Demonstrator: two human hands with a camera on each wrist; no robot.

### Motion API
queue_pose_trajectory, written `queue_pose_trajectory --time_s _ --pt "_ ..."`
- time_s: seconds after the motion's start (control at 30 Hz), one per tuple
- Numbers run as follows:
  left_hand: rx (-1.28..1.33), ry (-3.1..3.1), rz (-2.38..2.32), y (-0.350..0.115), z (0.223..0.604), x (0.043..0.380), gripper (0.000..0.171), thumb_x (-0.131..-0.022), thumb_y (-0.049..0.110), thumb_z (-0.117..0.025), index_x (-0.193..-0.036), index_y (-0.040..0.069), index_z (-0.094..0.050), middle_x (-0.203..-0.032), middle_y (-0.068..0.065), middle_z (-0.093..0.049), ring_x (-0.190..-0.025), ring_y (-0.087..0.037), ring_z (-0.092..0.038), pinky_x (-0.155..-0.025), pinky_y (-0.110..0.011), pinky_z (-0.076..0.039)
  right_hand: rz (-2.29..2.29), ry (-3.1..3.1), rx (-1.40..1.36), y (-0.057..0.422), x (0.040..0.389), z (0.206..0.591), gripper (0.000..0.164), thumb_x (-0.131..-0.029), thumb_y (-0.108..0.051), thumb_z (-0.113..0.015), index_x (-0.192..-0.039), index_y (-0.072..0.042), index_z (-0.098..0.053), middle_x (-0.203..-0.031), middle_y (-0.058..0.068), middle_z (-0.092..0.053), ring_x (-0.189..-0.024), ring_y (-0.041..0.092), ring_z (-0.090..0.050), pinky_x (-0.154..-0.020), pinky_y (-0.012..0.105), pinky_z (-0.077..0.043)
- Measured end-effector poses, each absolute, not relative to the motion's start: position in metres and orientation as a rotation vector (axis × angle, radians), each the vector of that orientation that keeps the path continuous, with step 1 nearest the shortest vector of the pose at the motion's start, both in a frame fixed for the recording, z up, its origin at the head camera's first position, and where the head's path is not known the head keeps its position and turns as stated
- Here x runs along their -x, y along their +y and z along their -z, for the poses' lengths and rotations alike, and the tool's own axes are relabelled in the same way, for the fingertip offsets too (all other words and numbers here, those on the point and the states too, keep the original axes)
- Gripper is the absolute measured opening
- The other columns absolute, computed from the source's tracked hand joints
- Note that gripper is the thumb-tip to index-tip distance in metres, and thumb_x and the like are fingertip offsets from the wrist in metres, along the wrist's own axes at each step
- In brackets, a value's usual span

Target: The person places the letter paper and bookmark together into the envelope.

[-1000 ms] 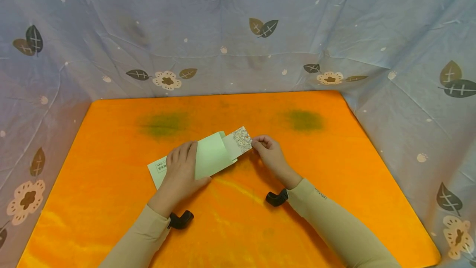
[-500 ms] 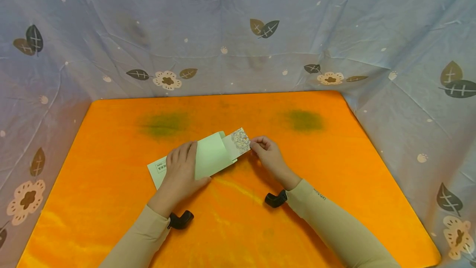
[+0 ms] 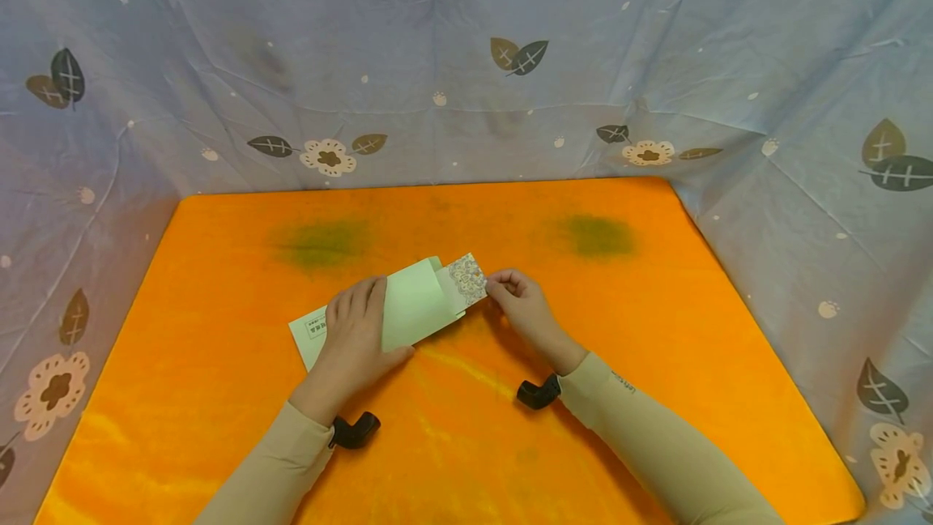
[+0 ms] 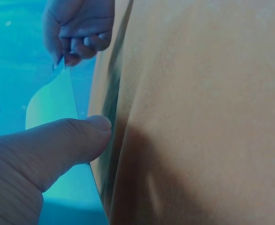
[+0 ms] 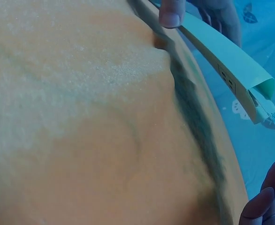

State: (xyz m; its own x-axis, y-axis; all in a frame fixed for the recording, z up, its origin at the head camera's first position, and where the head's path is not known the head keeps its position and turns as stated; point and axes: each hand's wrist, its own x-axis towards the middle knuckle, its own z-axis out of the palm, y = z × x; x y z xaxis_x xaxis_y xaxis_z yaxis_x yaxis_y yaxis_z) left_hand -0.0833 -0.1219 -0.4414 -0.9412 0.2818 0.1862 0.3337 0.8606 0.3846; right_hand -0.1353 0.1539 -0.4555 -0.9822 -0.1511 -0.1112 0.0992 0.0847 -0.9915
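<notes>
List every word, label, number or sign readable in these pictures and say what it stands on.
None can be read.
Pale green envelope, small printed box at its left end by the left hand: too small and blurred to read.
Right sleeve, small dark marking near the cuff: too small to read.
Patterned card pinched by the right hand: ornament only, no lettering visible.

Left hand [image 3: 357, 330] covers the middle of the pale green envelope [image 3: 415, 302]; print on its label [image 3: 317, 327] too small to read. Patterned card [image 3: 466, 279] partly hidden inside envelope. Right hand [image 5: 269, 199] cut off by right wrist view's edge, only fingertips visible
</notes>
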Motion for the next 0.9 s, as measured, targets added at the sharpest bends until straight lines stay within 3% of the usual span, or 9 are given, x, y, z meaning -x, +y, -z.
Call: queue_pose_trajectory --time_s 0.9 --pt "0.483 -2.923 0.628 -0.1202 0.4430 0.0824 0.112 -0.069 0.047 -0.085 -0.150 -0.003 -0.025 -0.147 -0.023 -0.030 -0.132 -0.040 -0.025 -0.107 -0.057 -0.015 2.067 2.116 0.073 0.1463 0.1301 0.4550 0.019 -0.097 -0.018 -0.060 -0.106 -0.001 -0.061 -0.091 0.030 -0.058 -0.077 0.038 -0.051 -0.063 0.031 -0.044"
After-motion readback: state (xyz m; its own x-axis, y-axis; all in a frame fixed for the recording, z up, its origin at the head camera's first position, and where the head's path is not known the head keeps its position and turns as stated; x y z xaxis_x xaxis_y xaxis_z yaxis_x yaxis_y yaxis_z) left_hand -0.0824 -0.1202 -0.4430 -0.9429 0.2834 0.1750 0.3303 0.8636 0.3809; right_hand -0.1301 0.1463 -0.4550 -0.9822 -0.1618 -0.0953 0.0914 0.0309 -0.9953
